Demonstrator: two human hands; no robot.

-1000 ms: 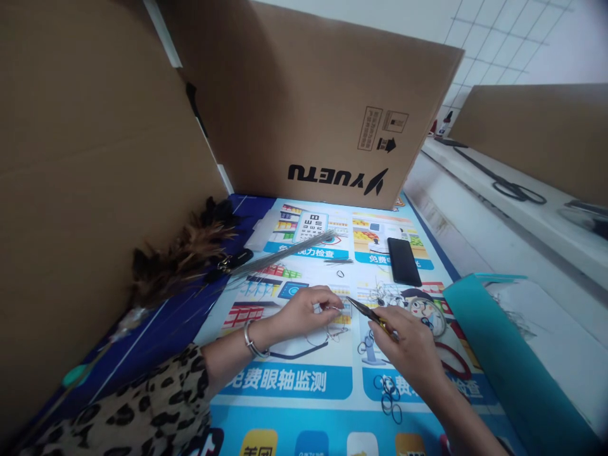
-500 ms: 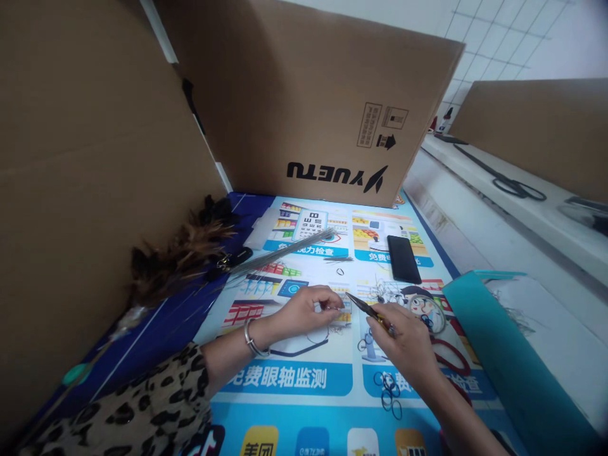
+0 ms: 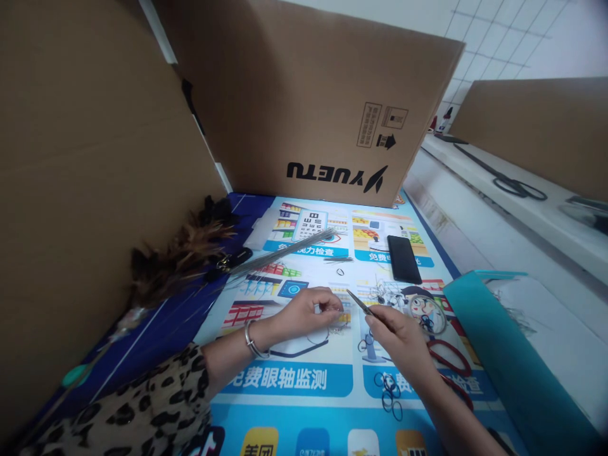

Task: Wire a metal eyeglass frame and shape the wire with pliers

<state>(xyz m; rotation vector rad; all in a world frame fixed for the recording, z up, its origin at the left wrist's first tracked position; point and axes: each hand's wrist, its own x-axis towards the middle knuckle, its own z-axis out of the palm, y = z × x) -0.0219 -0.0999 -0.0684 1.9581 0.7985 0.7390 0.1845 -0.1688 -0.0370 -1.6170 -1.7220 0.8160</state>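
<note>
My left hand (image 3: 311, 310) is closed in a pinch above the printed mat, with the thumb and fingertips pressed together. Whatever lies between the fingertips is too small to make out. To its right, my right hand (image 3: 399, 332) grips pliers (image 3: 360, 303) whose narrow jaws point up and left, a short gap away from the left fingertips. Their handles are mostly hidden in the palm. Below the right hand lie several small black rings (image 3: 390, 396). One more dark ring (image 3: 340, 272) lies beyond the hands. A long bundle of thin metal wires (image 3: 285, 250) stretches across the mat behind.
A black phone (image 3: 404, 259) lies at the back right. Red-handled scissors (image 3: 451, 356) and a clear round dish (image 3: 441, 316) sit beside my right arm. A teal box (image 3: 498, 342) stands further right. Brown feathers (image 3: 185, 253) and cardboard panels (image 3: 308, 95) border the left and back.
My right hand has turned slightly, rolling the pliers so that their jaws look narrower and the yellowish handle is hidden. The left hand has barely moved.
</note>
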